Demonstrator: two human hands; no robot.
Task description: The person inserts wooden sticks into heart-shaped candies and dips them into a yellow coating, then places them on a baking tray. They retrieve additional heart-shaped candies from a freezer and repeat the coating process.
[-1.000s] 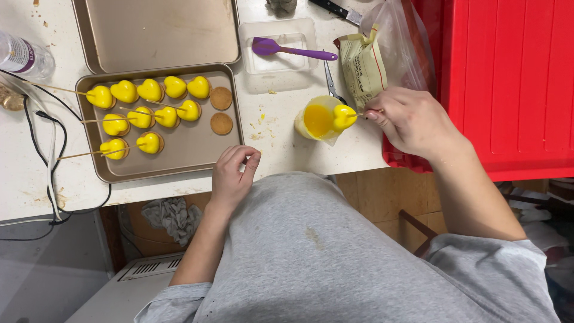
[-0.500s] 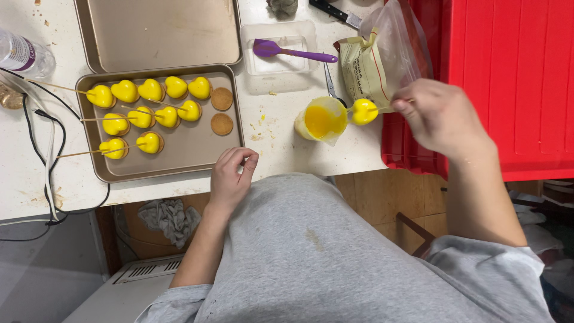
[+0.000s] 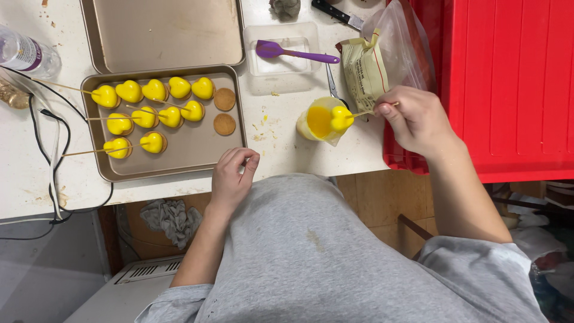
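Note:
My right hand pinches a thin wooden skewer with a yellow-coated ball on its tip. The ball hovers over the right rim of a small cup of yellow coating. My left hand rests curled at the counter's front edge, holding nothing, just below a baking tray. That tray carries several yellow-coated pieces, some on skewers, and two bare brown cookies.
A second, bare baking tray lies behind. A purple spatula rests in a clear tub. A bagged packet, a red bin, a water bottle and black cables surround the work area.
My right hand swung the coated ball away to the right of the cup, then brought it back over the cup's rim. My left hand stayed put.

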